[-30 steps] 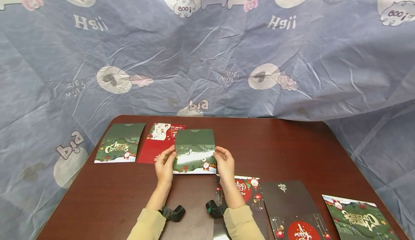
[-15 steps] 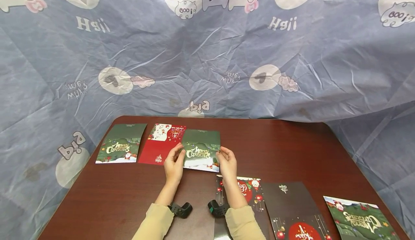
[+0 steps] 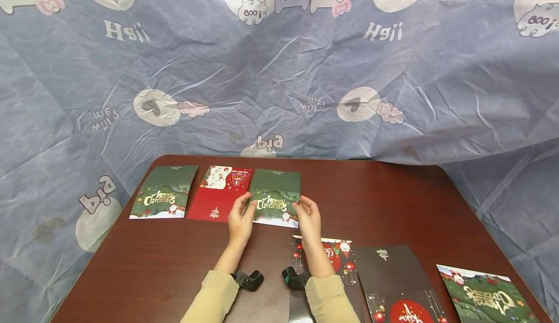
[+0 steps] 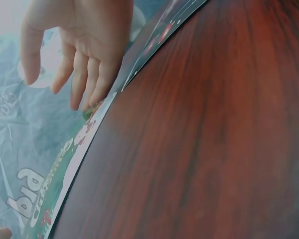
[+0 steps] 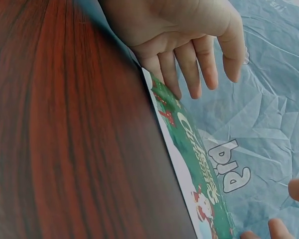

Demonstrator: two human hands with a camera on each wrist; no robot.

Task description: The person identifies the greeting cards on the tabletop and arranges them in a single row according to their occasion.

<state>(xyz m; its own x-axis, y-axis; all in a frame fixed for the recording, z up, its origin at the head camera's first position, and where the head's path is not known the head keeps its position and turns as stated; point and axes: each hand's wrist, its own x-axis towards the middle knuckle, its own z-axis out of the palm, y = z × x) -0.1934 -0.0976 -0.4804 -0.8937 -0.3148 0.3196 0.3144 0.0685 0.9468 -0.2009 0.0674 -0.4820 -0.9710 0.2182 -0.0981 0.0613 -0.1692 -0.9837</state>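
Note:
A green Merry Christmas card (image 3: 275,198) lies unfolded and flat on the table between the two hands. My left hand (image 3: 240,222) is at its left edge, and my right hand (image 3: 309,221) is at its right edge. In the left wrist view the right hand (image 4: 84,50) has extended fingers, with the lower fingertips by the card's edge and the thumb apart. The right wrist view shows the left hand (image 5: 189,45) with loosely straight fingers beside a card corner. A red Christmas card (image 3: 209,204) lies just left of the green one, partly behind the left fingers.
Another green card (image 3: 163,194) lies at the far left of the brown table (image 3: 371,197). Toward the front right are a dark card (image 3: 345,265) partly under the right forearm, a second dark card (image 3: 388,274) and a green card (image 3: 489,294). A blue printed cloth (image 3: 279,80) hangs behind.
The green card has shifted right and slightly back, off the red card's corner, and now lies flat. Both hands moved along with it, the left one farther, and their fingers have loosened.

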